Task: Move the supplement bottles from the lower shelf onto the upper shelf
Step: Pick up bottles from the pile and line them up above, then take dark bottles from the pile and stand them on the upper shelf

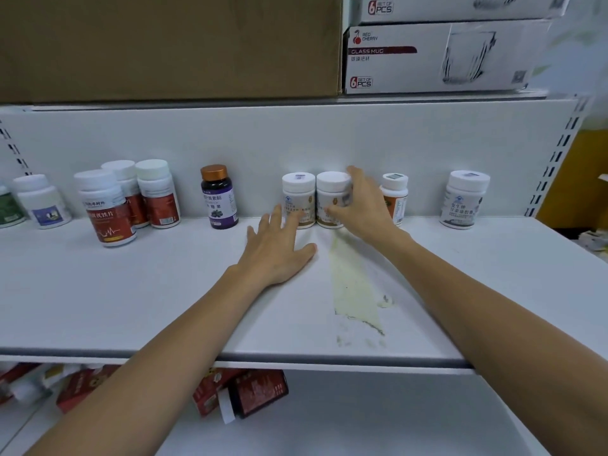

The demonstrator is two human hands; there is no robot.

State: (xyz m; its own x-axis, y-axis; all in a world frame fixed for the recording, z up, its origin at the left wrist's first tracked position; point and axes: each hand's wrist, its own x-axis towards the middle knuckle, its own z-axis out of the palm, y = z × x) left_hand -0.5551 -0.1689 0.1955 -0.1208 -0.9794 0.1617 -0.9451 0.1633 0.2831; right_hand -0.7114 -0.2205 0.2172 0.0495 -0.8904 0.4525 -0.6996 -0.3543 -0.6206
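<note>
Nearest, on the lower shelf (394, 422): a dark bottle (255, 394) lying on its side, white cap toward the left, among red boxes (82, 386), partly hidden under the board above. Upper shelf (131, 291) has a yellowish stain (357, 284) right of centre. Left hand (279, 255) lies palm down on the upper shelf, fingers straight and spread, holding nothing; its fingertips reach the foot of the left gold-label bottle (297, 199), contact unclear. Right hand (368, 212) grips the right gold-label bottle (330, 192), thumb across the front label, fingers curled round its right side up by the cap; this bottle stands upright on the upper shelf, touching its left twin, near the back panel. Just right of that hand: orange-label bottle (396, 195). Well apart, far right: white bottle (464, 200). Left of the hands: purple bottle (219, 197) with a copper cap, then three red-label bottles (107, 210) clustered, then a blue-label bottle (42, 202). All upright. Farthest, on top: cardboard box (164, 44) left, glass mug boxes (437, 57) stacked right.
</note>
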